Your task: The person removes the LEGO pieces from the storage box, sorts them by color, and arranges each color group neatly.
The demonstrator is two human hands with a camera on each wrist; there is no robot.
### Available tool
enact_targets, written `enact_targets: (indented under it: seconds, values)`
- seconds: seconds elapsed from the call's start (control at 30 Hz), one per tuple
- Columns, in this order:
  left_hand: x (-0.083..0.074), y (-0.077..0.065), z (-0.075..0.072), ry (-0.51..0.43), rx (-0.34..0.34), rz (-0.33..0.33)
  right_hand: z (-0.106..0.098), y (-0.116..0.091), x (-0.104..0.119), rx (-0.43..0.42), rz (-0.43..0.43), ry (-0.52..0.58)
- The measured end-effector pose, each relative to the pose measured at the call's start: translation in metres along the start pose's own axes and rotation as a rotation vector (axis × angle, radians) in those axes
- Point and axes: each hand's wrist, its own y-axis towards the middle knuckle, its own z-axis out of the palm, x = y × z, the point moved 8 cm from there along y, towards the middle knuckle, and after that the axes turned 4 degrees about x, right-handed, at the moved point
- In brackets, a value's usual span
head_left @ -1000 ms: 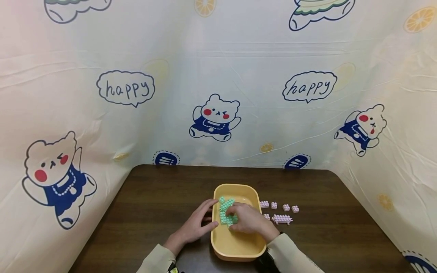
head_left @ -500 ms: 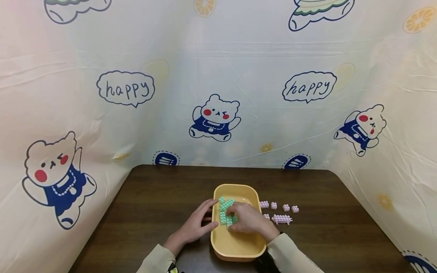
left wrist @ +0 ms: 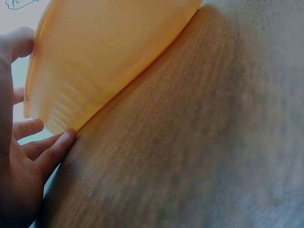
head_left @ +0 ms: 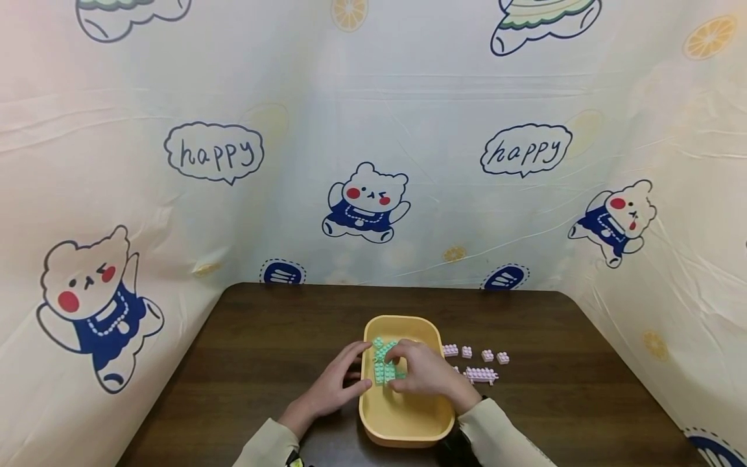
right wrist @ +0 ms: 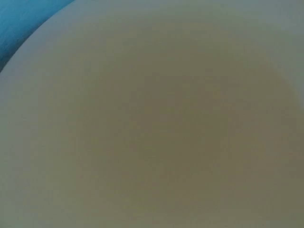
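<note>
In the head view, a yellow plastic tray (head_left: 406, 421) stands on the table. Mint-green toy building bricks (head_left: 382, 371) lie in its left half. My right hand (head_left: 428, 370) reaches into the tray over these bricks, thumb and index finger arched apart with green showing between them. I cannot tell whether its hidden fingertips grip a brick. At the tray's left side is my left hand (head_left: 334, 381), fingers spread and touching the rim and wall. The left wrist view shows this left hand (left wrist: 28, 142) against the tray's outer wall (left wrist: 104, 52). A blurred pale surface fills most of the right wrist view.
Right of the tray, several small pink bricks (head_left: 487, 355) sit in a row on the brown wooden table (head_left: 280, 324). Below them is a longer pink brick assembly (head_left: 481, 375). A printed cloth with bears (head_left: 366, 201) hangs around the back and sides.
My right hand has shifted slightly away from me over the green bricks and hides more of a pink brick beside the tray. My left hand keeps its place on the tray.
</note>
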Motion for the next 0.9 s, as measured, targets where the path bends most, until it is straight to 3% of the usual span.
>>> enact_targets:
  seconds: [0.47, 0.9]
  values:
    - [0.0, 0.0, 0.001, 0.001, -0.003, 0.026, -0.035, -0.013, 0.005, -0.132, -0.037, 0.035]
    - [0.002, 0.0, 0.0, -0.005, -0.014, 0.028, -0.061, -0.036, -0.019, -0.176, 0.108, 0.044]
